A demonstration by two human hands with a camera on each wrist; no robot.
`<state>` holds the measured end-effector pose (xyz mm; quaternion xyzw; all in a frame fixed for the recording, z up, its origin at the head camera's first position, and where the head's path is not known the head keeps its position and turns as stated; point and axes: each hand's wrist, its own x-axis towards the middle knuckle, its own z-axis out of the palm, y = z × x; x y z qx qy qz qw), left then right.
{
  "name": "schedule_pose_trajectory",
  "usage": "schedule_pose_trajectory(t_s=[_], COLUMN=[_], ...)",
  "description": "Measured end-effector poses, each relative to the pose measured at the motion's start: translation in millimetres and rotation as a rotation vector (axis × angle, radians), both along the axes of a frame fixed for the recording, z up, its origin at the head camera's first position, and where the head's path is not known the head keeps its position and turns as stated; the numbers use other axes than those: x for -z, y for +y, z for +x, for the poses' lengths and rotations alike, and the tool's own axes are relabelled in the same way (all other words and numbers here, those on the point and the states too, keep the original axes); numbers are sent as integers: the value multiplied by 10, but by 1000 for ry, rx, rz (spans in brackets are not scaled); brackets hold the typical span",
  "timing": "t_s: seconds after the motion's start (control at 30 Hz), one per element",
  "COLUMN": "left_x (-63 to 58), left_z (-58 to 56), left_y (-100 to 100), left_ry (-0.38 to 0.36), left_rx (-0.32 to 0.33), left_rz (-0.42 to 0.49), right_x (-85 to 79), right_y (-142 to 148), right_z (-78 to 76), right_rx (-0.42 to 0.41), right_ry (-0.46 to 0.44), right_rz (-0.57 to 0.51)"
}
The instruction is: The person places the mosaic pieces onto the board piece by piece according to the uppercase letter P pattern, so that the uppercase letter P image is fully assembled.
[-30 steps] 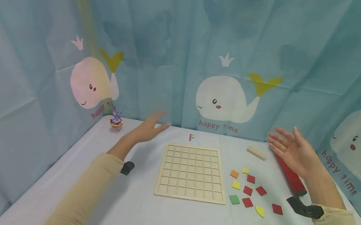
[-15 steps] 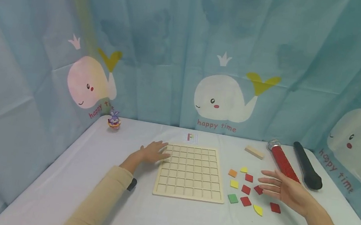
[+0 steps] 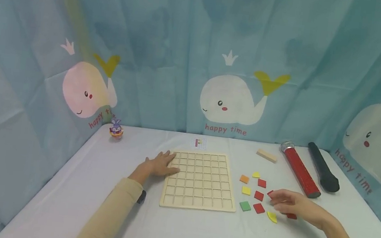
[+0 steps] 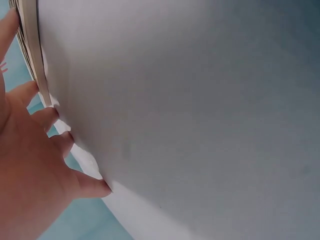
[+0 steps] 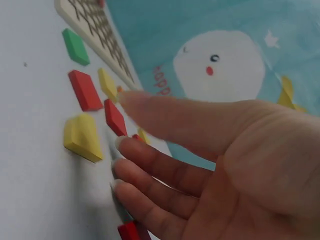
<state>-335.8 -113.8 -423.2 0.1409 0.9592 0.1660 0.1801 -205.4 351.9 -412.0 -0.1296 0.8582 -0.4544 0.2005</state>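
Note:
My left hand (image 3: 160, 164) rests at the left edge of a pale wooden grid board (image 3: 197, 207), fingers spread. In the left wrist view, the thumb and a finger touch the board's side (image 4: 31, 40); the other fingertips are on the white cloth. My right hand (image 3: 295, 205) hovers low over loose coloured tiles, thumb and fingers apart and slightly bent. A red tile (image 3: 270, 192) shows by its fingertips, partly hidden; another red tile (image 3: 291, 216) lies under the hand. Close by are a yellow quarter-round tile (image 3: 272, 217), a red tile (image 3: 259, 208) and a green tile (image 3: 245, 206).
Behind the tiles lie a wooden block (image 3: 266, 155), a red microphone (image 3: 300, 170) and a black microphone (image 3: 323, 168). A small printed card (image 3: 199, 143) lies behind the board. A purple rabbit toy (image 3: 116, 129) stands at the back left. A whale-print curtain (image 3: 170, 53) encloses the table.
My left hand has come down from the air onto the board's left edge. My right hand has moved down and left, from above the microphones to the tiles.

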Motion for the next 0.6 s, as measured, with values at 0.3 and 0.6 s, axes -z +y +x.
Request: schedule_pose_trajectory(t_s=[0.3, 0.6], left_x=[-24, -46], left_z=[12, 17], left_y=[16, 13], left_ry=[-17, -20], left_rx=[2, 1], left_rz=[-11, -29], right_x=[2, 7], right_y=[-180, -232], right_z=[34, 46], right_rx=[-119, -117], right_ry=[171, 184], right_rz=[114, 154])
